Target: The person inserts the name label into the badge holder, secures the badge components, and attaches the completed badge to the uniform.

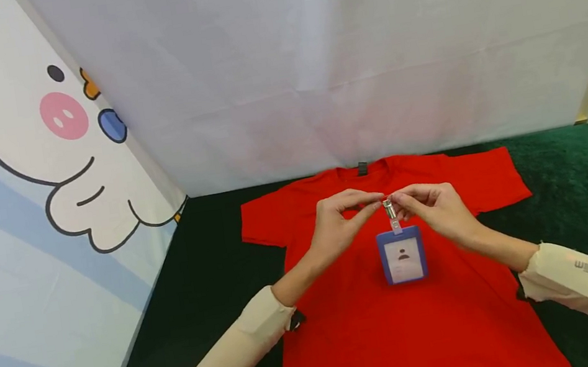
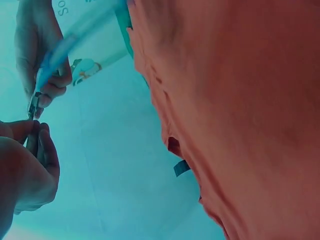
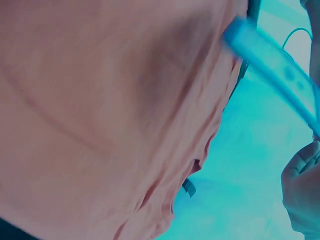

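Observation:
A blue-framed ID badge (image 1: pixel 404 268) with a white card hangs from a metal clip (image 1: pixel 390 210) and a short clear strap (image 1: pixel 396 227). My left hand (image 1: pixel 333 223) pinches the top end of the clip between thumb and fingertips. From the other side, my right hand (image 1: pixel 435 209) holds the clip with thumb and index finger. Behind the badge a red T-shirt (image 1: pixel 350 338) lies spread flat, collar away from me. Both wrist views show the badge (image 2: pixel 75 42) edge-on and blurred, raised above the shirt (image 3: pixel 90 100).
Dark green cloth (image 1: pixel 584 199) covers the table around the shirt. A dark label (image 1: pixel 363 169) sits at the collar. A white sheet (image 1: pixel 339 64) rises along the far edge, and a cartoon-printed panel (image 1: pixel 22 215) stands on the left.

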